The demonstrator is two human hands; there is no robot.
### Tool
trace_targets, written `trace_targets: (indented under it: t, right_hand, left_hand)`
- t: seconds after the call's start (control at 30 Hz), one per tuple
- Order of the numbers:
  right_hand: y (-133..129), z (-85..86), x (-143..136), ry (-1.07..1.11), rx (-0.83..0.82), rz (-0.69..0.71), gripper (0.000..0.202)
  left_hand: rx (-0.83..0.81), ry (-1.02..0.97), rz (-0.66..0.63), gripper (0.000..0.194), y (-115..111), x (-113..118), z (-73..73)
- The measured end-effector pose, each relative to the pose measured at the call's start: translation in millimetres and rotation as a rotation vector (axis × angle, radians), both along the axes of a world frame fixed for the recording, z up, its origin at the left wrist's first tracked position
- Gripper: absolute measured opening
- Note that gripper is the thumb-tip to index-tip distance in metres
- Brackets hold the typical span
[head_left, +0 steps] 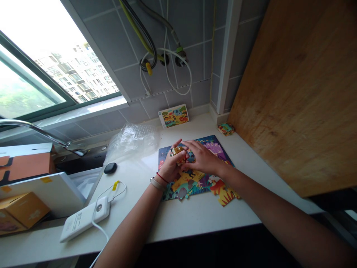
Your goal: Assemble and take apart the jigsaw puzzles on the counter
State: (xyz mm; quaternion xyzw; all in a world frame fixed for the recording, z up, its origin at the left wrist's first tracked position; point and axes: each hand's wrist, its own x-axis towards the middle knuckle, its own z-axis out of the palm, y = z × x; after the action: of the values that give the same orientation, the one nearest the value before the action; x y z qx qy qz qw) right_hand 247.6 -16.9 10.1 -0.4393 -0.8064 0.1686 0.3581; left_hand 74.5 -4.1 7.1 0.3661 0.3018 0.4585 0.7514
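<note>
My left hand [170, 167], with a red string and a light band on its wrist, is closed round a small stack of puzzle pieces [176, 150]. Facing it, my right hand [205, 159] has curved fingers closed on colourful puzzle pieces between the two hands; the fingers partly hide them. Both hands are above a colourful jigsaw puzzle [192, 186] on the white counter, covering its middle. At the puzzle's lower right edge, loose yellow and red pieces [224, 195] lie partly under my right forearm.
A picture card [174, 116] leans against the tiled wall. More pieces [225, 129] are piled in the corner by a wooden board [290, 93]. Clear plastic wrap [132, 139], a black oval object [110, 168], a white power bank [85, 219] with cable and boxes [23, 212] lie left.
</note>
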Motion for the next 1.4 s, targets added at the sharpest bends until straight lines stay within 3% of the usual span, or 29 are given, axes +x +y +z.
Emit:
trace_targets:
  t: [0.13, 0.3, 0.47, 0.7, 0.93, 1.13, 1.4]
  right_hand:
    - [2, -7.5, 5, -0.161, -0.141, -0.060, 0.062]
    - [-1, -11.5, 8, -0.338, -0.180, 0.045, 0.084]
    - [-2, -9.4, 10, -0.337, -0.179, 0.045, 0.093]
    - [3, -9.9, 11, -0.340, -0.182, 0.055, 0.088]
    - [14, -16.8, 21, -0.310, -0.234, -0.057, 0.092]
    - [15, -11.7, 26, -0.302, -0.280, -0.212, 0.064]
    - [14, -6.9, 23, -0.211, -0.295, -0.221, 0.044]
  left_hand:
    - [-0.029, -0.004, 0.203, 0.079, 9, -4, 2.7]
    - [-0.063, 0.025, 0.333, 0.065, 17, -8, -0.6]
    - [-0.030, 0.004, 0.268, 0.055, 14, -6, -4.4]
    - [0.015, 0.005, 0.196, 0.051, 8, -2, -2.9]
    - [-0.004, -0.025, 0.202, 0.050, 9, -3, 0.2]
    - [-0.010, -0.062, 0.194, 0.053, 11, -3, -0.1]
    - [-0.003, -0.071, 0.178, 0.049, 10, -3, -0.8]
